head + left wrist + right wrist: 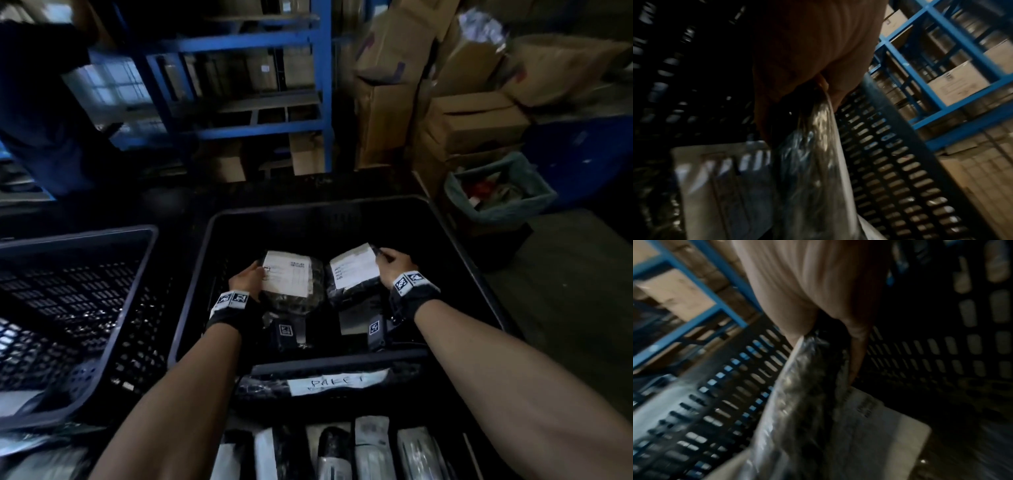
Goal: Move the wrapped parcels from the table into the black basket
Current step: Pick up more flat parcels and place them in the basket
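Observation:
Both hands are down inside the black basket (455, 246), each with a black-wrapped parcel bearing a white label. My left hand (248, 278) grips the left parcel (291, 284) by its left edge, thumb on the label. My right hand (394, 265) pinches the right parcel (352, 274) at its far right corner. In the left wrist view the palm (807, 48) closes over the shiny wrap of its parcel (813, 146). The right wrist view shows fingers (857, 353) around the other parcel (807, 394). Several more parcels (342, 452) lie in a row on the table below.
A parcel with a handwritten label (337, 382) leans on the basket's near rim. A second slotted basket (68, 308) stands at the left. Blue shelving (239, 85), stacked cardboard boxes (445, 102) and a lined bin (496, 195) stand behind. Another person (37, 102) is at far left.

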